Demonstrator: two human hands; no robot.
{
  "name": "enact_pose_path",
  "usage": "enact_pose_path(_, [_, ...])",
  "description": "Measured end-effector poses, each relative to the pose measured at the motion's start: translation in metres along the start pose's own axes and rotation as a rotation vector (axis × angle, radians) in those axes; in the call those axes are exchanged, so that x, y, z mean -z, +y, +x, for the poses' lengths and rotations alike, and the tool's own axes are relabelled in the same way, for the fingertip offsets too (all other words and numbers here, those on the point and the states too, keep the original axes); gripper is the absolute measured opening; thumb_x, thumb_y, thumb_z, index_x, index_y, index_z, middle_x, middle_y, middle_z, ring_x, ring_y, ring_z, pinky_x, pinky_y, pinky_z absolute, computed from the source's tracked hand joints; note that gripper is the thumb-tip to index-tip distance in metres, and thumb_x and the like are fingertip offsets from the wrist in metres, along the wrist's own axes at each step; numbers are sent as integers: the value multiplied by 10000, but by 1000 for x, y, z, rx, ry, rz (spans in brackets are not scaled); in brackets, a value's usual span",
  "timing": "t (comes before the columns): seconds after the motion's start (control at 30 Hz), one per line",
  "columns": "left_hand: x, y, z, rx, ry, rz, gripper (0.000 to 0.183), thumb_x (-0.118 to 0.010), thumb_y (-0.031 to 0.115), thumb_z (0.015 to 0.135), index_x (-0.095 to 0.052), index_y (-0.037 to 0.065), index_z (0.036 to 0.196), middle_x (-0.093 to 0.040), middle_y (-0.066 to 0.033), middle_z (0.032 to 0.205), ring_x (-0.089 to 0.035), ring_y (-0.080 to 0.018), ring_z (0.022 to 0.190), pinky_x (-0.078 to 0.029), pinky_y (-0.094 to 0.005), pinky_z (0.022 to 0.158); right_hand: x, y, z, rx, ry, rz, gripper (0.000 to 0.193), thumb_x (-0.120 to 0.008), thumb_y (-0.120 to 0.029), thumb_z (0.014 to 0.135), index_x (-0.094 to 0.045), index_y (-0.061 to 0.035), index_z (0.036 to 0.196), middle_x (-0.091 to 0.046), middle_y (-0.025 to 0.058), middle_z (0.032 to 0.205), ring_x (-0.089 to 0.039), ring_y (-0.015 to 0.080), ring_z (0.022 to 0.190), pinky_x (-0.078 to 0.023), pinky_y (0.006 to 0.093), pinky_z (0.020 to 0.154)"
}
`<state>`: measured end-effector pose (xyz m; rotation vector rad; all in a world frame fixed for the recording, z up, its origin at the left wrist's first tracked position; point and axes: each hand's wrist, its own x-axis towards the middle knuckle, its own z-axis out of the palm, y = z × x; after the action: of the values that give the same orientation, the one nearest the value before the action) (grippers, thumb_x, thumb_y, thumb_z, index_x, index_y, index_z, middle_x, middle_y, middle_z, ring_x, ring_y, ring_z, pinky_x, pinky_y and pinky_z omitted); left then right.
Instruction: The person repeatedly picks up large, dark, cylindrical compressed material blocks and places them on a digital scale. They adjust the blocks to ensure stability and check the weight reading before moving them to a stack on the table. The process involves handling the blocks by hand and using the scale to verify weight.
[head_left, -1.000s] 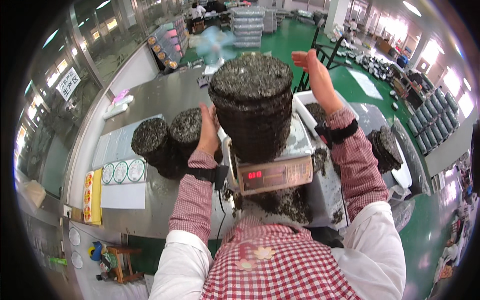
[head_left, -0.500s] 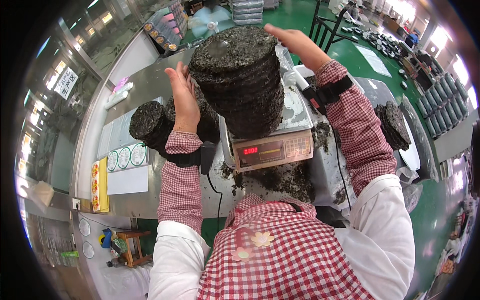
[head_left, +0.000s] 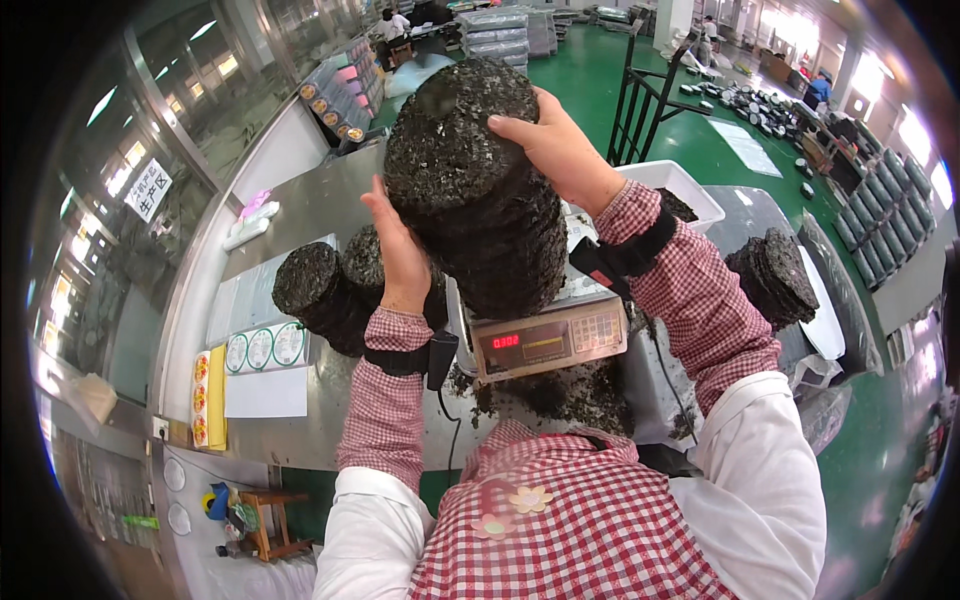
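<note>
A tall stack of round, dark dried seaweed cakes (head_left: 470,130) rises above the digital scale (head_left: 550,342), whose red display is lit. My left hand (head_left: 402,255) is against the stack's left side, its thumb raised and its other fingers partly hidden behind the seaweed. On the right, my right hand (head_left: 570,155) grips the upper edge, thumb over the top and fingers around the far side. The stack hides most of the weighing plate, so whether its base touches the plate is unclear. Two shorter seaweed stacks, one left (head_left: 312,288) and one behind my left hand (head_left: 364,262), stand on the table.
Loose seaweed crumbs (head_left: 565,398) lie before the scale. A white tub (head_left: 708,208) sits behind my right forearm, with another seaweed stack (head_left: 772,280) farther right. Round labels (head_left: 260,350) lie on the metal table's left (head_left: 330,400). A black trolley frame (head_left: 640,105) stands beyond.
Both hands have closed in on the tall stack; my right thumb now lies over its top edge. The view has shifted, bringing the white tub into clearer sight.
</note>
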<state>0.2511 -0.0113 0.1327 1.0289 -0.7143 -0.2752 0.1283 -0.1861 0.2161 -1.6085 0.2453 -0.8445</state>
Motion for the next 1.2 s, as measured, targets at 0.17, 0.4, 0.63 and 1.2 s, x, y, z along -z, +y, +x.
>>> enact_pose_path(0.17, [16, -4, 0, -30, 58, -42, 956, -179, 753, 948, -38, 48, 1578, -64, -194, 1640, -36, -305, 1525, 0, -429, 1210, 75, -11, -6, -102, 268, 745, 406, -624, -78, 923, -497, 70, 1279, -629, 197, 1206, -647, 281, 1074, -520, 429, 992])
enact_pose_path(0.4, [79, -20, -17, 103, 153, -11, 968, -183, 757, 947, -60, 29, 1573, -81, -200, 1637, -50, -319, 1524, 7, -446, 1209, 197, 52, -196, -177, 580, 726, 341, -583, -164, 943, -586, 29, 1224, -667, 149, 1196, -648, 284, 1094, -523, 438, 985])
enact_pose_path(0.63, [152, -70, -22, 149, 88, 273, 963, -185, 747, 954, -87, 9, 1566, -112, -211, 1627, -92, -320, 1519, -28, -458, 1210, 272, 216, -443, -405, 1089, 225, 358, -603, -89, 883, -567, -4, 1229, -634, 84, 1146, -620, 235, 1022, -511, 378, 906])
enact_pose_path(1.2, [77, -31, -22, 165, 88, -27, 905, -154, 718, 972, -183, 30, 1561, -184, -174, 1624, -146, -284, 1513, -46, -448, 1209, 191, 101, -312, -53, 963, -188, 340, -567, -54, 960, -574, 54, 1282, -633, 94, 1239, -580, 181, 1116, -429, 311, 999])
